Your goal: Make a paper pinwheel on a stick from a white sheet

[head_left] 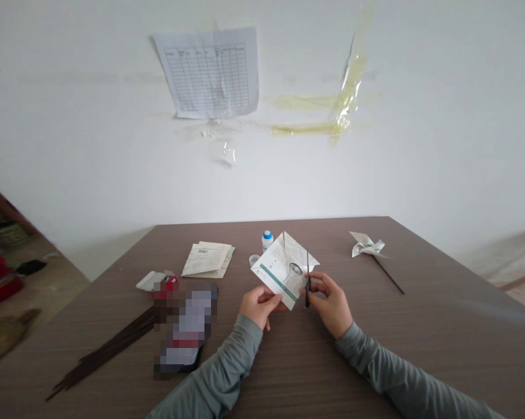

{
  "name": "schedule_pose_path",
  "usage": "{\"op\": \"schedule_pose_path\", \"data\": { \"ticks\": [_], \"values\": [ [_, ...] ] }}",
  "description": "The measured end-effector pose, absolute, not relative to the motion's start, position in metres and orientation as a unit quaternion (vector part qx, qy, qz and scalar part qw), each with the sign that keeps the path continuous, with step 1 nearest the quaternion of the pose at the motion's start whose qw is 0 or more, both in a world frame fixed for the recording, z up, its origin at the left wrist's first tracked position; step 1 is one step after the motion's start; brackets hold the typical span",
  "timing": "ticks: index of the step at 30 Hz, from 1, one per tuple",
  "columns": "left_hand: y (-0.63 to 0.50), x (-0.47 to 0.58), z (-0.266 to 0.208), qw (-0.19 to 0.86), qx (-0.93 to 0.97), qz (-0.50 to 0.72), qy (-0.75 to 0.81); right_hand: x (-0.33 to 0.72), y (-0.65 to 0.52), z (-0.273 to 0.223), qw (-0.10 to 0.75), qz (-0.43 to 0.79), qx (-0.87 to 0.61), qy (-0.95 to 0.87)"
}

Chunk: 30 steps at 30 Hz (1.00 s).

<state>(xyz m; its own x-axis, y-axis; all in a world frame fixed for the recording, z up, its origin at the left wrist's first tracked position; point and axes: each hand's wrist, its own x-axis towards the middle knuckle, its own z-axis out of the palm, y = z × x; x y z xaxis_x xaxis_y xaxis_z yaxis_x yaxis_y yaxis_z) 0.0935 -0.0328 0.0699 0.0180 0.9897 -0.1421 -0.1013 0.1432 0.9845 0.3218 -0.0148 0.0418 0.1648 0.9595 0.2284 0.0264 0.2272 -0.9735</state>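
Note:
My left hand (pixel 261 305) pinches the lower edge of a square printed paper (pixel 284 267), which is tilted with a corner pointing up and has a green band across it. A slit runs down from its top corner. In my right hand (pixel 332 302) is a pair of scissors (pixel 307 282), its blades pointing up at the paper's right side; whether they touch the paper I cannot tell. Just behind the paper stands a small white bottle (pixel 267 239) with a blue cap, partly hidden. A little clear cup (pixel 254 259) sits beside it.
A paper pinwheel (pixel 367 246) on a dark stick lies at the right of the table (pixel 441 331). To the left are folded papers (pixel 206 259), a small opened box (pixel 155 280), a bundle of dark sticks (pixel 105 352) and a blurred-out phone (pixel 188 329). A wall rises behind.

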Motion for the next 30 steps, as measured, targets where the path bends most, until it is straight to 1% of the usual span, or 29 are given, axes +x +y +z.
{"op": "schedule_pose_path", "data": {
  "ticks": [4, 8, 12, 21, 30],
  "values": [
    [-0.032, 0.091, 0.071, 0.555, 0.434, 0.497, 0.507, 0.322, -0.014, 0.040, 0.595, 0.402, -0.478, -0.505],
    [-0.029, 0.088, 0.074, 0.539, 0.427, 0.512, 0.515, 0.325, -0.014, 0.037, 0.579, 0.399, -0.487, -0.518],
    [-0.026, 0.083, 0.077, 0.523, 0.423, 0.528, 0.518, 0.329, -0.014, 0.035, 0.551, 0.380, -0.499, -0.551],
    [-0.022, 0.075, 0.079, 0.497, 0.409, 0.557, 0.525, 0.329, -0.020, 0.037, 0.501, 0.395, -0.494, -0.591],
    [-0.023, 0.077, 0.080, 0.475, 0.405, 0.577, 0.527, 0.331, -0.027, 0.043, 0.416, 0.429, -0.497, -0.629]
  ]
}}
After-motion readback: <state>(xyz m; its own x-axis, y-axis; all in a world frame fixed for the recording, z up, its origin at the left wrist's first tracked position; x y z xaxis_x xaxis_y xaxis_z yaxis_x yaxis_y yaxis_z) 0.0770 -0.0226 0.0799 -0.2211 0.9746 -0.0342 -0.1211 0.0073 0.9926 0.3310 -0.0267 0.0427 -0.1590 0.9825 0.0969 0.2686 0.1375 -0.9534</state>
